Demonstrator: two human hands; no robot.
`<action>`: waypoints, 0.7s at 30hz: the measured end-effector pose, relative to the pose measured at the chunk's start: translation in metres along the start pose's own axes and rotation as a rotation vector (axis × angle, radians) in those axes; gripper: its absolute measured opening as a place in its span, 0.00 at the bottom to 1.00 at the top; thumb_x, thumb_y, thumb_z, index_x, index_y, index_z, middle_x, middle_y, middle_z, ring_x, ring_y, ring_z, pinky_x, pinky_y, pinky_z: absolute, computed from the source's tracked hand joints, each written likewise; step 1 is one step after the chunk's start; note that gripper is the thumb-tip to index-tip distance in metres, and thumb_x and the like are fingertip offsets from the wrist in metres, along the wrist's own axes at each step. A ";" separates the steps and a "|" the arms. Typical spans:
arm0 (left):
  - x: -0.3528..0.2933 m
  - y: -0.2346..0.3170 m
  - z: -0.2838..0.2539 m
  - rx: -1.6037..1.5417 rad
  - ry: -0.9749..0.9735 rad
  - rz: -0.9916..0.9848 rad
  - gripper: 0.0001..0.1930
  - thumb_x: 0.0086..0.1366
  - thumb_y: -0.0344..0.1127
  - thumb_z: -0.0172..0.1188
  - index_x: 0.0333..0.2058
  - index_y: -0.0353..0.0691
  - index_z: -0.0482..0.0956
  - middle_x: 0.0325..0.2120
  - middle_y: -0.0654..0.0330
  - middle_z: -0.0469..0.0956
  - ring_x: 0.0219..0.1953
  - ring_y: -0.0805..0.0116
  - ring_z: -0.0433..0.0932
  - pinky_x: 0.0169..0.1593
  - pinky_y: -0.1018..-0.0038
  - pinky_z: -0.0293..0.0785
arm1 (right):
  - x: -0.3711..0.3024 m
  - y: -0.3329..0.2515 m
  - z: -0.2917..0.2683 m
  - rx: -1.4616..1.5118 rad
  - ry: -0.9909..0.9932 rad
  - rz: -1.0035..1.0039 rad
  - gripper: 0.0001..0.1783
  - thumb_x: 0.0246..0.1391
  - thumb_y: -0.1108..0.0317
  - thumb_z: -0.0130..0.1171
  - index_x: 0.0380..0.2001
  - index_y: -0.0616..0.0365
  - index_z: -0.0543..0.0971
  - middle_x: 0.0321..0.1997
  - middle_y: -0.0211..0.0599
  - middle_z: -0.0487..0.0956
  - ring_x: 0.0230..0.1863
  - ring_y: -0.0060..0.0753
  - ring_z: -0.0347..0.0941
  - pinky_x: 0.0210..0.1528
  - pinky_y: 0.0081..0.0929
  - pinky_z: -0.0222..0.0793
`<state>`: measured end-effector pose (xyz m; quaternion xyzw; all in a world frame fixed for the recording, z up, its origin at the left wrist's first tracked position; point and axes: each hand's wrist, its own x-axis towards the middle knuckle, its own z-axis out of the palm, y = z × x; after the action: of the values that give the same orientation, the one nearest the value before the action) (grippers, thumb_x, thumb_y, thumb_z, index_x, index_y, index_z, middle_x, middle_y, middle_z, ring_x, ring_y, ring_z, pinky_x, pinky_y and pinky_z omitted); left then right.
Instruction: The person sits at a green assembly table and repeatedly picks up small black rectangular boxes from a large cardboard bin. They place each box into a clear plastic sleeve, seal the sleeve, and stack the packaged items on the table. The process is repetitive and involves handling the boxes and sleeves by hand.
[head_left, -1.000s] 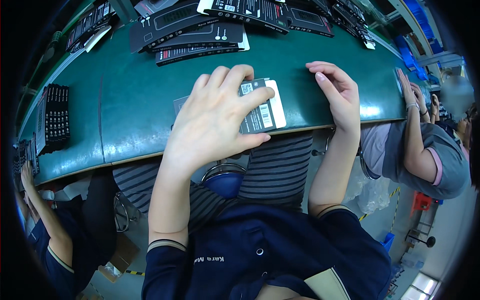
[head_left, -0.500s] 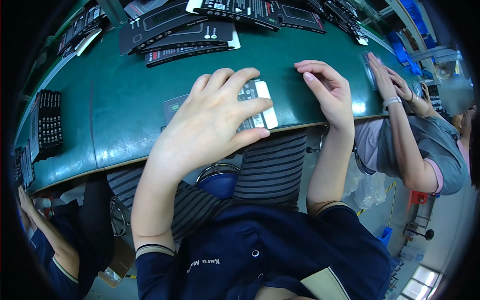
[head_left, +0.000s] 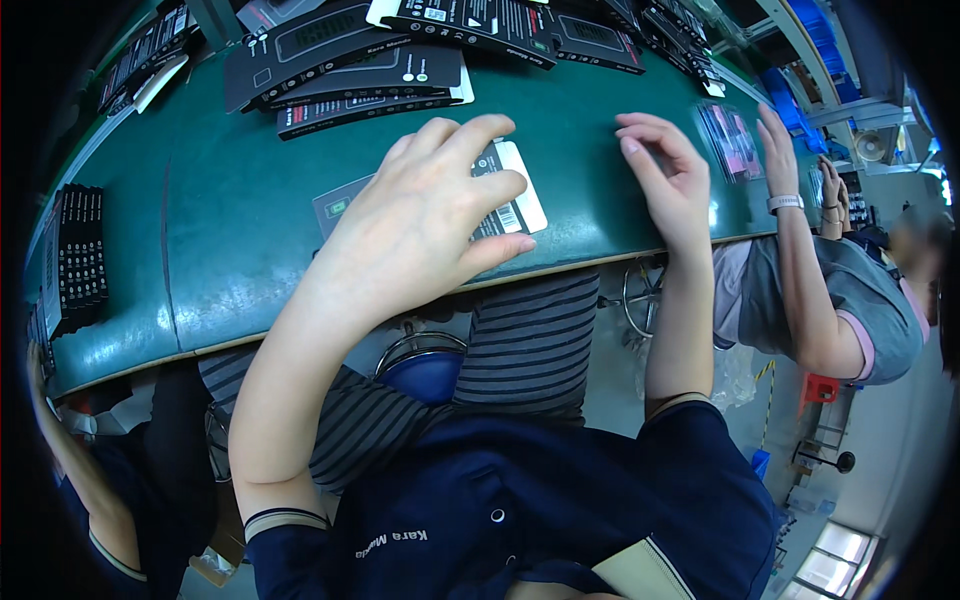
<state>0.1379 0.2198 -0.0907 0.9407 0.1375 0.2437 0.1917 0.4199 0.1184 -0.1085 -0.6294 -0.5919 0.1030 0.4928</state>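
Note:
A flat black cardboard box [head_left: 508, 216] with a white end flap lies on the green table near its front edge. My left hand [head_left: 425, 195] is spread over the box, palm down, and covers most of it. Its fingers are apart and do not grip; whether the palm presses on the box cannot be seen. To the right, my right hand [head_left: 672, 175] is raised by the table edge. Its fingers are loosely bent with a gap to the thumb, and nothing shows between them.
Several black boxes [head_left: 365, 75] lie in a loose pile at the back of the green table [head_left: 230, 210]. A neat stack of black boxes [head_left: 80, 255] stands at the left. On the right, a co-worker's hand [head_left: 780, 150] is beside clear-wrapped pinkish packs [head_left: 735, 145].
My left hand stays spread over the box. My right hand has shifted slightly to the right, still loosely bent. The co-worker's hand has moved off the clear-wrapped packs. The view has shifted a little.

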 end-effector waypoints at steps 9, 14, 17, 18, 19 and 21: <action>0.003 0.008 -0.002 -0.051 0.045 -0.020 0.19 0.54 0.41 0.73 0.41 0.41 0.79 0.65 0.50 0.59 0.59 0.45 0.69 0.61 0.55 0.70 | 0.004 0.121 -0.128 -1.088 0.179 0.288 0.28 0.64 0.53 0.55 0.56 0.67 0.76 0.63 0.63 0.72 0.66 0.61 0.66 0.69 0.47 0.59; 0.001 0.005 0.003 -0.042 0.063 -0.062 0.19 0.53 0.40 0.74 0.40 0.41 0.78 0.66 0.50 0.57 0.58 0.46 0.70 0.60 0.56 0.71 | -0.038 -0.018 -0.010 -0.801 0.085 -0.001 0.16 0.56 0.61 0.67 0.41 0.62 0.82 0.53 0.55 0.78 0.54 0.58 0.71 0.60 0.46 0.65; 0.002 0.005 0.001 -0.039 0.072 -0.042 0.20 0.52 0.40 0.74 0.40 0.41 0.78 0.66 0.50 0.57 0.59 0.47 0.69 0.60 0.56 0.71 | -0.045 -0.049 0.015 -0.494 0.008 0.033 0.19 0.43 0.64 0.74 0.33 0.61 0.76 0.55 0.56 0.75 0.58 0.53 0.69 0.60 0.42 0.65; 0.002 0.005 0.001 -0.034 0.078 -0.032 0.20 0.52 0.40 0.75 0.40 0.41 0.78 0.66 0.50 0.57 0.59 0.47 0.69 0.60 0.56 0.71 | -0.040 -0.047 0.015 -0.436 -0.030 0.069 0.19 0.40 0.66 0.74 0.31 0.61 0.74 0.55 0.57 0.75 0.58 0.52 0.69 0.61 0.42 0.65; 0.003 0.006 0.000 -0.036 0.076 -0.029 0.20 0.52 0.40 0.75 0.40 0.41 0.78 0.66 0.50 0.57 0.59 0.47 0.68 0.60 0.56 0.71 | -0.034 -0.042 0.016 -0.255 0.012 0.133 0.19 0.37 0.68 0.74 0.29 0.60 0.73 0.54 0.55 0.75 0.58 0.51 0.69 0.61 0.41 0.65; 0.003 0.006 -0.001 -0.042 0.073 -0.024 0.20 0.52 0.40 0.75 0.40 0.41 0.78 0.65 0.49 0.57 0.60 0.46 0.68 0.61 0.56 0.71 | -0.033 -0.040 0.013 0.075 0.045 0.202 0.20 0.31 0.71 0.75 0.28 0.58 0.74 0.53 0.48 0.78 0.56 0.47 0.71 0.59 0.39 0.67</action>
<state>0.1410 0.2158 -0.0865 0.9252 0.1505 0.2785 0.2091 0.3760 0.0900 -0.1004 -0.6692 -0.5097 0.1601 0.5164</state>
